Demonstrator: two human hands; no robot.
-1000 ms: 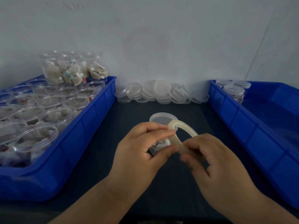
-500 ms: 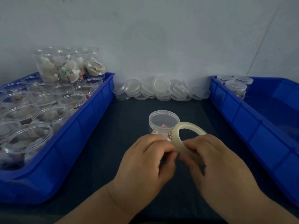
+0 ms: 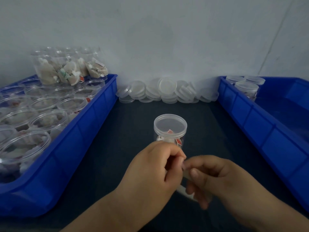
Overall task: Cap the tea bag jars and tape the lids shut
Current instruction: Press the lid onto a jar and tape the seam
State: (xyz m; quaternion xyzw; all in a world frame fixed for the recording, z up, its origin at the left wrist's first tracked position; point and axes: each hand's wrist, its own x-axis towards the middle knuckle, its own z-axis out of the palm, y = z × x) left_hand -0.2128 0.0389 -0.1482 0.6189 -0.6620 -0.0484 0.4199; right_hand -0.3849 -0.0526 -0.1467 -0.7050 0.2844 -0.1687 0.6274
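Clear plastic, lid [image 3: 170,125] already on: found the jar [image 3: 169,136] upright near the middle of the bench [image 3: 127,124], just beyond both hands and touched by neither. Saw no tape on it yet.

Found the left hand [image 3: 150,174] curled, thumb and forefinger pinched tight at the tape roll [image 3: 182,189], apparently on its loose end. Found the right hand [image 3: 222,178] wrapped round the same roll, fingers [image 3: 194,190] curled under it and thumb on top.

Judged the step as peeling a strip loose before sealing the lid. Risks from here:
- Could lose the loose end back onto the roll through a slipping pinch.
- Could fold thin clear tape onto itself or onto the fingertips by drawing out too much.
- Could tear it crooked or short, with no cutter in sight.
- Could tip the light jar by pressing tape on it unsteadied.
- Could lay the strip on the lid alone and miss the wall, sealing nothing.

Hard to make out:
- Most of the roll, buried between the hands except for a pale sliver.
- Any free strip, unconfirmed.
- The jar's lower part, behind the left knuckles.

Cut off at the left edge: a blue bin [image 3: 87,134] full of open jars [image 3: 71,104]. Cut off at the right edge: a second blue bin [image 3: 250,118], with capped jars [image 3: 246,87] in its far corner. Noted loose lids [image 3: 167,85] heaped along the far edge of the bench, too overlapped to count.
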